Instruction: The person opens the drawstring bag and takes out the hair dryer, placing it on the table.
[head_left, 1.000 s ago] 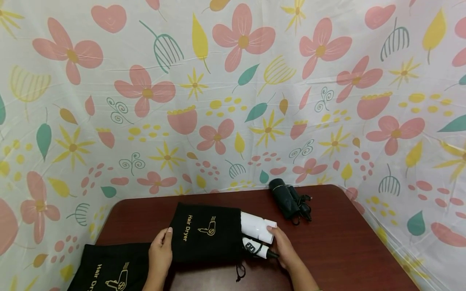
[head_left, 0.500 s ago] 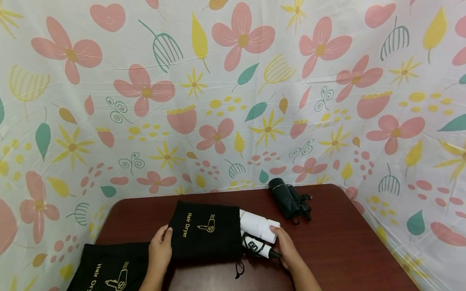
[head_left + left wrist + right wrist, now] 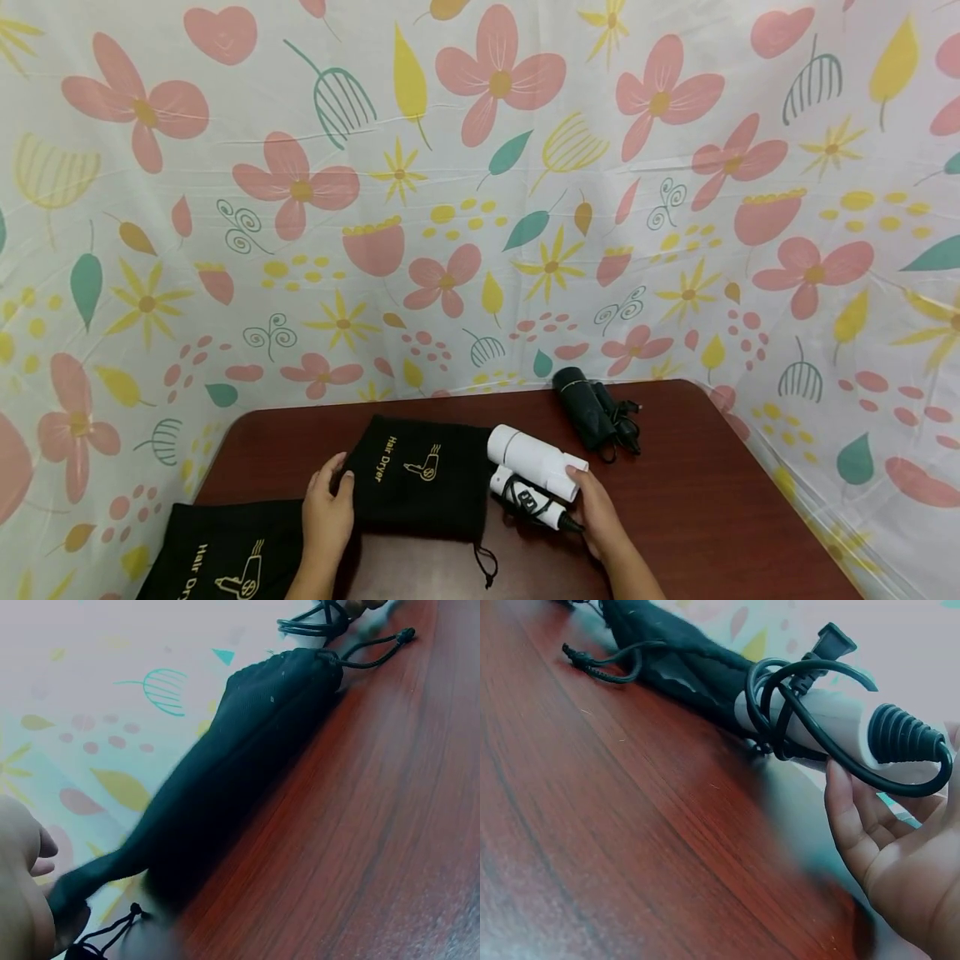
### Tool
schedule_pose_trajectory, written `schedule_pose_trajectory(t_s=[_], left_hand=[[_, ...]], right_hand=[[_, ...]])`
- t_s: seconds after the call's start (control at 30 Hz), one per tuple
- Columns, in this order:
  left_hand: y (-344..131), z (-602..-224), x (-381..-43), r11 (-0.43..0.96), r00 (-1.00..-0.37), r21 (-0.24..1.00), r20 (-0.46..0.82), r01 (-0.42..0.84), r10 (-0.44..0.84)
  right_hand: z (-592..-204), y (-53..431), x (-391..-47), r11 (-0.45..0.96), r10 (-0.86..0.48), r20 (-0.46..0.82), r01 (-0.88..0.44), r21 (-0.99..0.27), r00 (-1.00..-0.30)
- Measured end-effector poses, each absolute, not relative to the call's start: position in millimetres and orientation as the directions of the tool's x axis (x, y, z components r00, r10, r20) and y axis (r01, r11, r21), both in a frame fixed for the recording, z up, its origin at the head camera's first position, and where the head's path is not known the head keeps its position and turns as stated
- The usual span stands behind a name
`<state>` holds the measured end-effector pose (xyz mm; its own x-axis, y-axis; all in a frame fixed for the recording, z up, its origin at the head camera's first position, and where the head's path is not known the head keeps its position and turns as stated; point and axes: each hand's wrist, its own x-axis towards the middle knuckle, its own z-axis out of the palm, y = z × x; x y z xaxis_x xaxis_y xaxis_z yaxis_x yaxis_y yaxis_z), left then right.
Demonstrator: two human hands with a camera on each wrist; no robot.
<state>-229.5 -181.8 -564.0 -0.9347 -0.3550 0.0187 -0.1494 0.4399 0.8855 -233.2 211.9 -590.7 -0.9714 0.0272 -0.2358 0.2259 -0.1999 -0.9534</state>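
My left hand [image 3: 327, 510] pinches the closed end of a black drawstring bag [image 3: 450, 500] printed with gold "Hair Dryer" lettering and a dryer picture. In the left wrist view the bag [image 3: 225, 772] stretches away from the fingers, slightly above the table. At the bag's mouth lies a white hair dryer [image 3: 532, 457], its handle folded alongside the barrel. My right hand [image 3: 600, 518] grips its outer end, thumb on the barrel. The right wrist view shows the handle's black cord [image 3: 780, 712] wound round it and the fingers [image 3: 844, 806] underneath. The dryer's inner end overlaps the bag's mouth there.
A second black bag [image 3: 281, 533] with the same print lies at the front left, partly behind my left forearm. At the back of the brown table [image 3: 712, 500] lies a dark hair dryer [image 3: 583, 408] with its cord bundled. A flower-patterned cloth [image 3: 480, 167] hangs behind.
My right hand has moved slightly right with the white hair dryer, drawing it out of the bag's mouth, so its full barrel now shows. My left hand keeps its hold on the bag.
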Motion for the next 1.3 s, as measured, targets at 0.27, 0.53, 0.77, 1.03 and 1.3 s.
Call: schedule_pose_trajectory(t_s=[0.27, 0.53, 0.77, 1.03, 1.3], left_hand=[[-176.6, -563.2, -226.2, 0.483, -0.92, 0.873, 0.129, -0.072, -0.371], [-169.6, -562.0, -221.4, 0.504, -0.949, 0.861, 0.095, -0.073, -0.3], [-158.8, -566.1, -217.1, 0.54, -0.973, 0.839, 0.059, -0.073, -0.225], [-152.3, -569.7, -214.2, 0.592, -0.975, 0.805, 0.12, -0.015, -0.187], [-141.8, -578.1, -211.5, 0.596, -0.977, 0.798, 0.183, 0.084, -0.107]], right_hand=[[-591.7, 215.0, -231.1, -0.19, 0.067, -0.242, 0.225, -0.956, -0.968], [-590.7, 217.6, -231.5, -0.158, 0.093, -0.241, 0.225, -0.962, -0.966], [-591.4, 219.9, -232.6, -0.143, 0.093, -0.241, 0.227, -0.963, -0.966], [-592.3, 220.7, -232.7, -0.158, 0.112, -0.243, 0.224, -0.962, -0.963], [-591.9, 220.6, -231.7, -0.179, 0.112, -0.236, 0.214, -0.96, -0.965]])
